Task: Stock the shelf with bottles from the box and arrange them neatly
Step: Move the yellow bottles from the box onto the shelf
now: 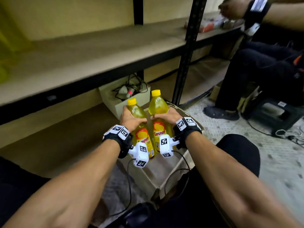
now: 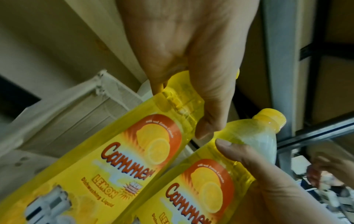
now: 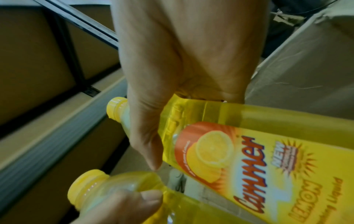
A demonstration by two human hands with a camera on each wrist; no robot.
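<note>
Two yellow dish-liquid bottles with yellow caps and orange-yellow labels are held side by side above the cardboard box [image 1: 166, 170]. My left hand [image 1: 130, 120] grips the left bottle [image 1: 137, 112] round its upper body, thumb across the front. My right hand [image 1: 167, 116] grips the right bottle [image 1: 158, 104] the same way. In the left wrist view my left hand [image 2: 193, 75] wraps the nearer bottle [image 2: 114, 159]. In the right wrist view my right hand [image 3: 172, 75] wraps its bottle [image 3: 249, 151], and the other bottle [image 3: 118, 186] shows below. The beige shelf board [image 1: 90, 53] lies ahead and above.
A black upright post [image 1: 185, 55] splits the shelving. On the lower shelf a small box [image 1: 125, 97] holds cables. Another person sits at the right with a dark shoe [image 1: 220, 112] on the floor and a hand [image 1: 233, 7] over the far shelf.
</note>
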